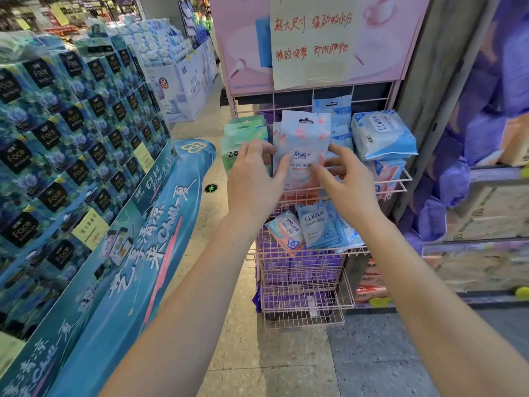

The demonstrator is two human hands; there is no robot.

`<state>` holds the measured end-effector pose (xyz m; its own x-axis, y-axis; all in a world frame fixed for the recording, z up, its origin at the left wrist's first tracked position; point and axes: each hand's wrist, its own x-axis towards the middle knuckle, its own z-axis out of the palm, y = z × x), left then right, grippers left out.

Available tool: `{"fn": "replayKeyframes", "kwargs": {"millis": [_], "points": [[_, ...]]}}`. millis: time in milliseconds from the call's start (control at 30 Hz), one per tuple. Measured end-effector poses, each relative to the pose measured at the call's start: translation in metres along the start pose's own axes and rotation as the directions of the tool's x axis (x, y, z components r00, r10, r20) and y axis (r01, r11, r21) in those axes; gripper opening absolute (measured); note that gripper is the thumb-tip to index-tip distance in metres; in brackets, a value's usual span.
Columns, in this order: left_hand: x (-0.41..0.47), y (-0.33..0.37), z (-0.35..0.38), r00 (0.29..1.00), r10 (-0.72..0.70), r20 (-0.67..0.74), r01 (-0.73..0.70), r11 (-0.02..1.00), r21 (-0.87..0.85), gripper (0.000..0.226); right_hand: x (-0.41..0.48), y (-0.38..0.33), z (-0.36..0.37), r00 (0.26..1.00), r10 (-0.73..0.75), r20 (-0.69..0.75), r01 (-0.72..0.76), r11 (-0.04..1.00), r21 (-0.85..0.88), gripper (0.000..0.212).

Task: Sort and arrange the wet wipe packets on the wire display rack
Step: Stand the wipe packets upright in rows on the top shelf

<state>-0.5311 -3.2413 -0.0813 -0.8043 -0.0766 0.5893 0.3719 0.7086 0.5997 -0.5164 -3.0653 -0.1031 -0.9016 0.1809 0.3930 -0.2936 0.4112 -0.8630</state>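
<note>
At the top tier of the pink wire display rack (pixel 339 293), a pink-and-white wet wipe packet (pixel 305 138) stands upright between both hands. The left hand (pixel 253 179) grips its left edge, thumb on the printed front and fingers (pixel 257 149) curled round behind. The right hand (pixel 347 181) pinches the right edge, with its thumb across the lower front and its fingers bent at the side. Green packets (pixel 246 133) stand just left of the held one, and small blue packets (pixel 333 110) stand behind it. A large blue pack (pixel 382 136) lies to the right. On the tier below lean a pink packet (pixel 287 232) and a blue packet (pixel 317 224).
</note>
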Motion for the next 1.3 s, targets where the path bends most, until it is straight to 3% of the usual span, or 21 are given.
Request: {"fn": "replayKeyframes", "kwargs": {"millis": [167, 300, 500, 667, 767, 833, 967, 1033, 1133, 1200, 1300], "points": [[0.003, 0.001, 0.002, 0.999, -0.035, 0.012, 0.035, 0.999, -0.03, 0.023, 0.011, -0.01, 0.009, 0.998, -0.028, -0.057, 0.024, 0.997, -0.07, 0.022], [0.006, -0.004, 0.002, 0.99, -0.113, 0.084, 0.109, 0.993, 0.053, 0.021, 0.016, -0.01, 0.012, 0.999, -0.029, 0.027, 0.034, 0.977, -0.21, 0.021], [0.0, -0.003, 0.0, 0.975, -0.136, 0.175, 0.101, 0.975, 0.197, 0.023, 0.015, -0.003, 0.011, 0.99, 0.051, 0.128, -0.011, 0.957, -0.291, 0.023], [0.003, 0.005, -0.007, 0.975, -0.16, 0.156, 0.123, 0.967, 0.224, 0.025, 0.019, -0.007, 0.002, 0.99, 0.08, 0.118, -0.054, 0.976, -0.209, 0.023], [0.0, 0.003, -0.012, 0.976, -0.18, 0.124, 0.148, 0.962, 0.228, 0.03, 0.004, 0.0, 0.003, 0.998, 0.049, 0.042, -0.044, 0.993, -0.108, 0.032], [-0.005, 0.001, -0.013, 0.975, -0.19, 0.118, 0.161, 0.962, 0.22, 0.032, -0.009, 0.008, 0.004, 0.994, -0.004, -0.107, 0.001, 1.0, -0.027, 0.027], [-0.02, 0.0, -0.013, 0.976, -0.2, 0.083, 0.181, 0.964, 0.194, 0.036, -0.046, 0.03, 0.004, 0.887, 0.005, -0.462, 0.037, 0.996, 0.082, 0.013], [-0.036, 0.002, -0.009, 0.985, -0.171, 0.033, 0.163, 0.971, 0.175, 0.035, -0.06, 0.058, 0.008, 0.875, 0.098, -0.475, -0.071, 0.995, 0.074, 0.015], [-0.073, 0.004, 0.007, 0.998, -0.058, 0.005, 0.057, 0.992, 0.117, 0.036, -0.063, 0.116, 0.014, 0.896, 0.253, -0.364, -0.302, 0.95, -0.084, 0.009], [-0.097, -0.001, 0.024, 0.993, -0.019, 0.121, 0.002, 0.99, 0.142, 0.04, -0.056, 0.146, 0.016, 0.899, 0.314, -0.307, -0.39, 0.892, -0.23, 0.028], [-0.117, -0.016, 0.054, 0.932, -0.094, 0.35, 0.022, 0.979, 0.203, 0.042, -0.042, 0.169, 0.025, 0.875, 0.454, -0.169, -0.479, 0.76, -0.439, 0.076]]}}
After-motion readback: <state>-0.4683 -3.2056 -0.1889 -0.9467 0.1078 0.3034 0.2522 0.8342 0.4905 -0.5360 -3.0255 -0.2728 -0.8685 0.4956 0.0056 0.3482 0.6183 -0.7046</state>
